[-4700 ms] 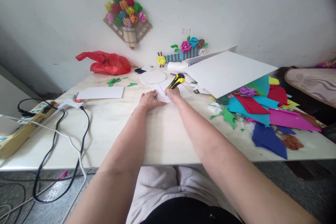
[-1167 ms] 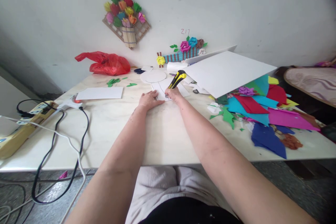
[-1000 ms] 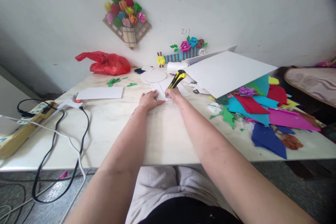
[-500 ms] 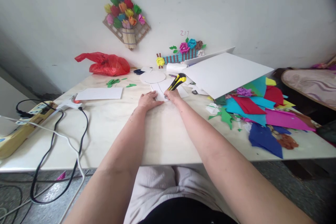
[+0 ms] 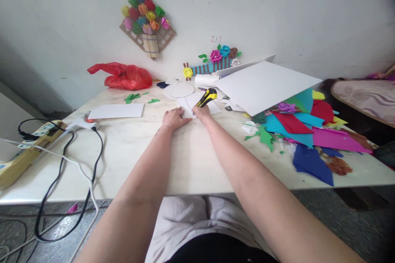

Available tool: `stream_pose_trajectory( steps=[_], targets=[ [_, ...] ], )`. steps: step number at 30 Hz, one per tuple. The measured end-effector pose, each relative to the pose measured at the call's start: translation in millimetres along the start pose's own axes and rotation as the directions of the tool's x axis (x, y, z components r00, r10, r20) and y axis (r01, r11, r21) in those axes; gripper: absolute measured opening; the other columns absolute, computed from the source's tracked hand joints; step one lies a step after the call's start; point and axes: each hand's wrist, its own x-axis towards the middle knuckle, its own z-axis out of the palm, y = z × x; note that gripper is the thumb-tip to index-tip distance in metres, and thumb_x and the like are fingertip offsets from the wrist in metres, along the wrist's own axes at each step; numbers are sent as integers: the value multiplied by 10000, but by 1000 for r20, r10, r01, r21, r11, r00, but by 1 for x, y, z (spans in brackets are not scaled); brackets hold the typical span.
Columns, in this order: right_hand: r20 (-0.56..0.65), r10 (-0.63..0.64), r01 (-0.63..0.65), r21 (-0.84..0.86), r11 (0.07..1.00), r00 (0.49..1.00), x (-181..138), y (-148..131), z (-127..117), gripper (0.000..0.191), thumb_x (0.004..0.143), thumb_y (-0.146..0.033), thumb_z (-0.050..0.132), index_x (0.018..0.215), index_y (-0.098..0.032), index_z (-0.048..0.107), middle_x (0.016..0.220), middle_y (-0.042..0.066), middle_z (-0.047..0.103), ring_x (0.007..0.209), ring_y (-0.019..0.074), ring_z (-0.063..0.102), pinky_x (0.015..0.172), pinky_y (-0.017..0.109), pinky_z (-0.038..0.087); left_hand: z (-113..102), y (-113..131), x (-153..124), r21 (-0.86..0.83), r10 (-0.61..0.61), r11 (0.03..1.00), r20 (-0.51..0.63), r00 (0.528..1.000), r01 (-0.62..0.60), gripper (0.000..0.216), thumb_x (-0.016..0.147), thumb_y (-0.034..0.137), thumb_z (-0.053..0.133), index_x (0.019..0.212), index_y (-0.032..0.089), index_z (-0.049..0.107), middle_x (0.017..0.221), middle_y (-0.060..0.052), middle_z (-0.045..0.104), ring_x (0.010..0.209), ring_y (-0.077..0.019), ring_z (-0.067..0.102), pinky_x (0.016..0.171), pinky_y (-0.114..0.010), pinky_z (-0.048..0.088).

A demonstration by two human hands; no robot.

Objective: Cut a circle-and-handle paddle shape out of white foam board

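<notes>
My right hand is closed around a yellow and black utility knife, its tip down on a white sheet in the middle of the table. My left hand lies flat with fingers spread, pressing on the near left corner of that sheet. A white paper disc lies just behind the sheet.
A big white board leans over a heap of coloured paper scraps on the right. On the left are a white card, a glue gun with cables, a power strip, and a red bag at the back.
The knife handle has tipped lower and my right hand has drawn slightly toward me along the sheet. My left hand stays pressed in place.
</notes>
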Motion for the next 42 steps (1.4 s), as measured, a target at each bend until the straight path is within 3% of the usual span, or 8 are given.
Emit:
stream_pose_trajectory(
  steps=[10, 33, 42],
  targets=[
    [-26, -1, 1, -19, 1000, 1000, -10, -6, -3, 68, 685, -188, 542, 632, -192, 583, 651, 26, 633, 730, 183, 649, 720, 262, 498, -4, 2, -1, -42, -8, 999, 24, 1000, 9, 636, 788, 645, 569, 1321, 300, 593, 1512, -18, 418, 1381, -283, 389, 1145, -398, 260],
    [6, 13, -14, 76, 997, 1000, -10, -3, -5, 68, 635, -167, 549, 571, -181, 564, 509, -7, 552, 519, 137, 545, 514, 232, 410, -5, 2, -1, -60, -10, 998, 27, 1000, 11, 631, 780, 630, 593, 1309, 286, 604, 1506, -32, 425, 1370, -283, 407, 1136, -391, 274],
    [26, -12, 10, 83, 996, 1000, -6, 2, -6, 60, 603, -144, 540, 569, -171, 582, 484, -14, 544, 504, 129, 557, 516, 220, 424, -6, 2, -2, -49, -5, 999, 36, 999, 7, 620, 787, 631, 586, 1310, 299, 598, 1513, -24, 416, 1376, -269, 399, 1136, -375, 263]
  ],
)
